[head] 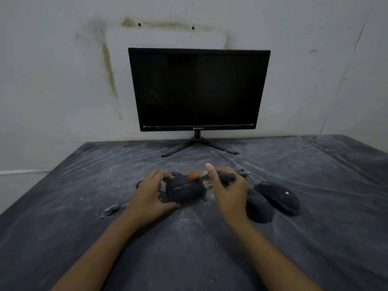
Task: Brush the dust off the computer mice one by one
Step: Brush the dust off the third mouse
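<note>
While the left hand grips a black wired computer mouse mid-table on the dusty dark-grey covered table, the right hand is curled round a small dark-handled brush with orange bristles, its bristles at the mouse's far side. Just right of that hand sit a matte black mouse and a glossy black mouse with a white spot, side by side. A black flat monitor stands at the far edge.

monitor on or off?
Off, as far as the head view shows: the monitor screen is uniformly black, with no image or glow.
</note>
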